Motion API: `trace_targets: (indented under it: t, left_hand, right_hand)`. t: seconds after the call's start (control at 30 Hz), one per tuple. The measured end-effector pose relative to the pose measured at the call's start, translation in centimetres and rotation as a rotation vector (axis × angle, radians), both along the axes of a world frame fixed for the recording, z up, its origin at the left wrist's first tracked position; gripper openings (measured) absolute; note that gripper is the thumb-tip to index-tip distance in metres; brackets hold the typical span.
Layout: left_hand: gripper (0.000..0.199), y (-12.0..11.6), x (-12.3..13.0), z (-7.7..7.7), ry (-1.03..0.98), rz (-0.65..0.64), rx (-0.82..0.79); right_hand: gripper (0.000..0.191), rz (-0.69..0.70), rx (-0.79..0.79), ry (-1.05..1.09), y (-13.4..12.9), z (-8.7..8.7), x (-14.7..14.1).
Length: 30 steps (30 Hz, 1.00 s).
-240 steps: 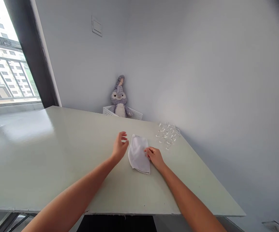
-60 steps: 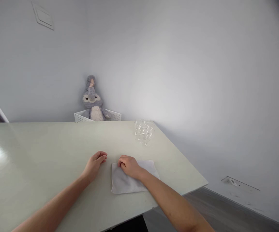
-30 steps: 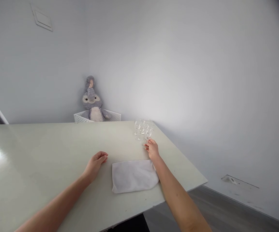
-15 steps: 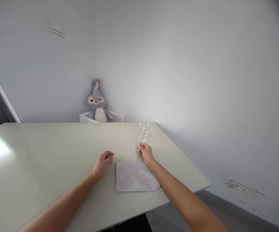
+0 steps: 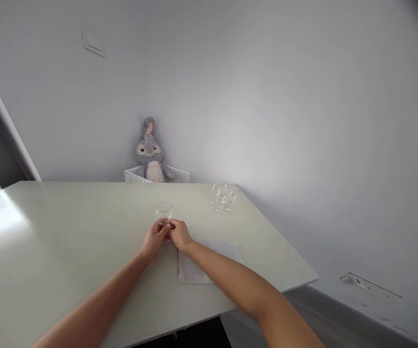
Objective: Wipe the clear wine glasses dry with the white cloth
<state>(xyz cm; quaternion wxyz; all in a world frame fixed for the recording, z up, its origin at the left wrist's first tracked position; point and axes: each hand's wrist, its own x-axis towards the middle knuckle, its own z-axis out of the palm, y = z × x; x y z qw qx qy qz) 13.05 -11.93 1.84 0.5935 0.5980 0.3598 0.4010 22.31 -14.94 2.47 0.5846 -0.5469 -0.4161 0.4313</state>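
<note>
Low on the glass (image 5: 164,210), both hands (image 5: 152,239) (image 5: 180,236) together

The left hand (image 5: 155,237) and the right hand (image 5: 180,235) have met out in front of the body, their fingertips so close that I can't make out whether they touch. The left one stretches its thumb toward the other, fingers curled and partly out of sight — a light pinch rather than a fist. The right one comes in from the opposite side, back of the hand showing, fingers bent inward. Behind them, the bare left forearm (image 5: 110,295) runs nearly straight up to its wrist, while the bare right forearm (image 5: 223,270) slants across the front — well bent at the elbow (image 5: 268,304)
</note>
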Motion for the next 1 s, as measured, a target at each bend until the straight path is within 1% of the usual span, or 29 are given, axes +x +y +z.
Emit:
trace_targets:
  t: [0.07,0.1,0.13,0.2,0.27,0.33,0.4,0.47,0.6,0.7,0.77,0.87,1.0]
  left_hand:
    - [0.038,0.6,-0.4,0.0,0.000,0.097,0.041]
    - [0.034,1.1,-0.8,0.1,0.016,0.152,0.081]
    - [0.031,1.6,-1.3,0.4,0.047,0.210,0.120]
    - [0.026,2.7,-2.4,1.1,0.130,0.325,0.158]
    - [0.024,3.8,-3.6,1.7,0.188,0.428,0.144]
    - [0.022,4.8,-4.7,2.1,0.178,0.517,0.111]
    - [0.021,5.5,-5.5,2.1,0.144,0.572,0.090]
    - [0.022,6.0,-6.1,1.8,0.124,0.611,0.084]
    - [0.021,6.7,-6.7,1.0,0.114,0.665,0.087]
    - [0.018,7.2,-7.1,0.5,0.125,0.690,0.079]
    - [0.016,7.6,-7.4,0.2,0.141,0.719,0.067]
    - [0.016,8.1,-7.7,-0.1,0.165,0.774,0.045]
    - [0.016,8.5,-8.0,-0.4,0.180,0.826,0.024]
  right_hand:
    - [0.022,-0.038,0.006,-0.010,-0.4,0.1,0.9]
    - [0.024,-0.091,0.010,-0.014,-0.8,0.1,2.0]
    - [0.026,-0.165,0.013,-0.015,-1.2,0.1,3.5]
    - [0.027,-0.377,0.017,-0.006,-2.0,0.1,7.1]
    - [0.032,-0.584,0.004,0.019,-2.7,0.0,11.1]
    - [0.034,-0.709,-0.017,0.051,-2.8,0.1,14.3]
    - [0.032,-0.747,-0.030,0.081,-2.3,0.1,16.4]
    - [0.028,-0.723,-0.041,0.111,-1.3,0.1,17.3]
    - [0.026,-0.648,-0.067,0.154,0.6,-0.2,17.1]
    - [0.027,-0.657,-0.069,0.155,1.5,-0.6,16.4]
    - [0.024,-0.657,-0.054,0.142,2.0,-0.8,15.4]
    - [0.020,-0.569,-0.023,0.111,3.1,-1.0,12.6]
    - [0.019,-0.341,-0.015,0.054,6.3,-0.7,6.2]
